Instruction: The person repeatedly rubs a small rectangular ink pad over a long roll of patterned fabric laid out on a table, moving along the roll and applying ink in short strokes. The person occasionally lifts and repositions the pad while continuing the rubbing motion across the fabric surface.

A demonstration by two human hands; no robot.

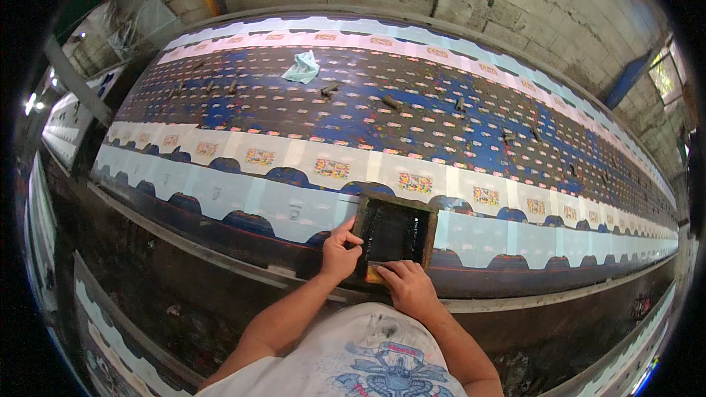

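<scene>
A dark screen-printing frame (432, 229) with black mesh lies over the row of light blue fabric pieces (471, 239) at the table's near side. My left hand (340, 255) is closed on the frame's left edge, thumb and fingers bent at its rim. At the near end of the mesh, my right hand (412, 288) grips a squeegee (373, 273) with a yellow and reddish side showing. Most of the squeegee's right part is hidden by my fingers. Left of the frame, a light blue piece carries a small dark print (295, 212).
A long printing table (353, 114) crosses the view, its blue and dark top spotted with colour. White pieces with multicoloured prints (332, 168) line it, and pink ones (382, 42) lie beyond. A pale cloth (301, 68) and several dark lumps (392, 102) sit mid-table. Behind stands a block wall (544, 15).
</scene>
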